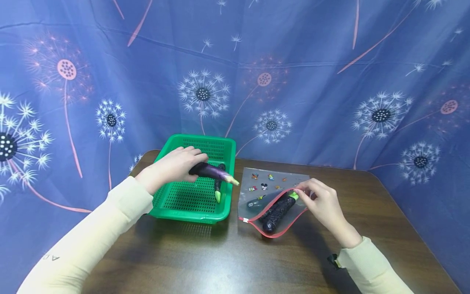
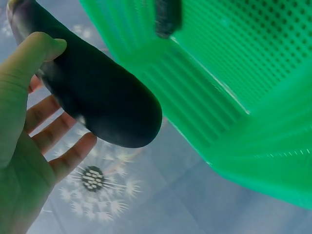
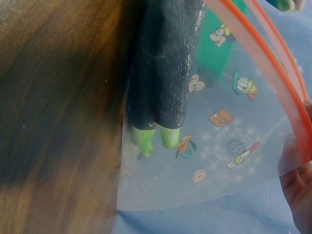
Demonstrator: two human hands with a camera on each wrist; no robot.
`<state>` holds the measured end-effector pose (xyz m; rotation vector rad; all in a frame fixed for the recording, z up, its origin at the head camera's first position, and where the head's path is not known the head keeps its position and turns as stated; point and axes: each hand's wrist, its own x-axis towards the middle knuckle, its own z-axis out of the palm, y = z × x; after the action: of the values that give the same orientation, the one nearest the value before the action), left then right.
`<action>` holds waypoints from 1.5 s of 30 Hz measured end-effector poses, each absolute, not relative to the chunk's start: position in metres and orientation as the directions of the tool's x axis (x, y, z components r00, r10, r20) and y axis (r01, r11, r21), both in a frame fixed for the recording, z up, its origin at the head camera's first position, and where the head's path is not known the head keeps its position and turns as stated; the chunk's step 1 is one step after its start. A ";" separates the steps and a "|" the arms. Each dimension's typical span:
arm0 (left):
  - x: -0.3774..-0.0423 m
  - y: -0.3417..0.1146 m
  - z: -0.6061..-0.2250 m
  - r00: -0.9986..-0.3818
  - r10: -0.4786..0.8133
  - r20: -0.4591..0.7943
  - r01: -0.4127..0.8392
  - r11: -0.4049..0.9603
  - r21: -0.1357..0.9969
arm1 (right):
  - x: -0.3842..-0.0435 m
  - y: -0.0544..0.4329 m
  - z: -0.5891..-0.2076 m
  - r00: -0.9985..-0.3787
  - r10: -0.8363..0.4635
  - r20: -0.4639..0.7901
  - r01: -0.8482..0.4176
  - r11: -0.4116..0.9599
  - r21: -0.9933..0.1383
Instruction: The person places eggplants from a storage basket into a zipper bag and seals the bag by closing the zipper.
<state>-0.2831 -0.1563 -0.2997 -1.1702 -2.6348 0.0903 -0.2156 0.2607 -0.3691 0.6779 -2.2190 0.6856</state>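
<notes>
My left hand (image 1: 180,162) grips a glossy purple eggplant (image 1: 211,172) by its thick end, over the green basket (image 1: 227,206). The pale stem of that eggplant points right, past the basket's rim. In the basket lies a darker eggplant (image 1: 217,190) with a green stem. To the right, my right hand (image 1: 321,198) pinches the edge of a clear zip bag (image 1: 290,176) printed with cartoon figures. The bag's red-edged mouth gapes. Inside it, the right wrist view shows two dark eggplants (image 3: 168,73) side by side, green stems together.
A white slider (image 1: 245,220) sits at the left end of the bag's zip. Basket and bag stand side by side on a brown wooden table (image 1: 205,261). Behind the table hangs a blue cloth (image 1: 312,81) with dandelion prints.
</notes>
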 end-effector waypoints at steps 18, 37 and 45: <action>-0.227 -0.117 -0.294 -0.520 0.742 0.424 0.799 0.598 -0.065 | -0.216 0.259 -0.368 -0.616 -0.261 0.743 -0.637 0.720 -0.276; -0.183 -0.067 -0.319 -0.560 0.685 0.466 0.743 0.665 -0.083 | -0.217 0.257 -0.364 -0.616 -0.259 0.744 -0.641 0.714 -0.281; -0.171 -0.039 -0.331 -0.641 0.623 0.448 0.654 0.749 -0.106 | -0.218 0.255 -0.363 -0.608 -0.264 0.749 -0.646 0.713 -0.272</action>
<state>-0.1710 -0.0390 -0.3310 -0.9674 -2.4847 -0.0905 -0.2183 0.2551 -0.3632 0.6876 -2.2105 0.6967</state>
